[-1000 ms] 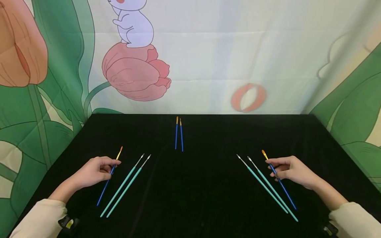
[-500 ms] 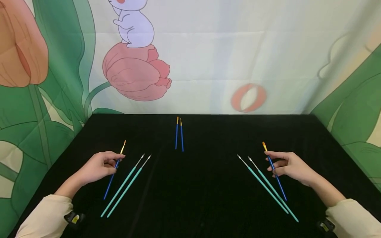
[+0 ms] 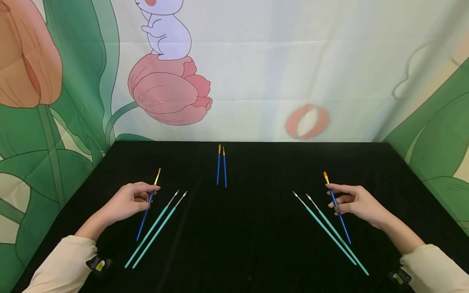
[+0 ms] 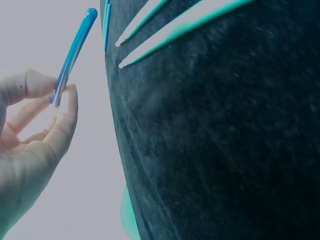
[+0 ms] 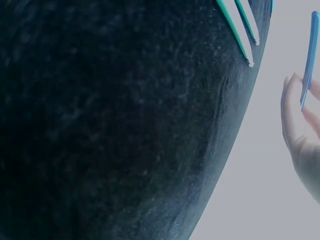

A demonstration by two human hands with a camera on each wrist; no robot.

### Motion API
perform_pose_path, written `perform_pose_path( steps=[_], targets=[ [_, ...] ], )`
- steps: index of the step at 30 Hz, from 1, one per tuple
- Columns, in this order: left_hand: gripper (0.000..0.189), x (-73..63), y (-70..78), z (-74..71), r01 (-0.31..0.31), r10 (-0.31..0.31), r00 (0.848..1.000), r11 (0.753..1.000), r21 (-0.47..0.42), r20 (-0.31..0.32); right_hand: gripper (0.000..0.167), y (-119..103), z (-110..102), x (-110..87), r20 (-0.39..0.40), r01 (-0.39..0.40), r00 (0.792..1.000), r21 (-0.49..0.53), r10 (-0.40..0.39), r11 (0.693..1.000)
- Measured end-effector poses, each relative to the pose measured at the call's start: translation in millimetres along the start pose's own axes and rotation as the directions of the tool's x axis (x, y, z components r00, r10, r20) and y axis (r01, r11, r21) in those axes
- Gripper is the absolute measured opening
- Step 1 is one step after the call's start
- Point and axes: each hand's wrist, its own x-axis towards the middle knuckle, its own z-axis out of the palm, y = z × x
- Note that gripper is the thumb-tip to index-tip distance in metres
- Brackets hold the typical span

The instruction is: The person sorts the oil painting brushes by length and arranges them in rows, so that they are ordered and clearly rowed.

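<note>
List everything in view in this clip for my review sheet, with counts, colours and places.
Table: 1, black, centre
Backdrop: 1, pale with green, orange and pink print, behind the table
Far paintbrushes: 2, blue with gold ferrules, table's far side
Left teal paintbrushes: 2, teal with silvery ferrules, table's left
Right teal paintbrushes: 2, same colours, table's right
Left held paintbrush: 1, blue and gold, in the left hand
Right held paintbrush: 1, blue and gold, in the right hand
Wrist devices: 2, black and yellow, by the cuffs
Sleeves: 2, cream, lower corners
Hands: 2, bare, left and right
</note>
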Motion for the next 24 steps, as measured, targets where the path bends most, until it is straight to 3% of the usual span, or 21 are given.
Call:
perform_pose_path(
  steps=[12, 19, 24],
  targets=[
    [0.045, 13.3, 12.0, 6.6, -0.017, 0.007, 0.997, 0.993, -0.120, -0.080, 0.065, -2.6, 4.4, 4.4, -0.023, -0.030, 0.999, 0.024, 0.031, 0.999],
    [0.045, 19.9, 15.5, 4.8, -0.011, 0.000, 0.996, 0.993, -0.120, -0.095, 0.064, 0.3, 3.4, 5.8, -0.032, -0.012, 0.999, 0.047, 0.014, 0.999],
    [0.044, 24.1, 15.6, 3.9, -0.020, 0.010, 0.996, 0.993, -0.115, -0.093, 0.065, -2.1, 4.3, 7.7, -0.041, -0.043, 0.998, 0.046, 0.045, 0.998]
  ],
)
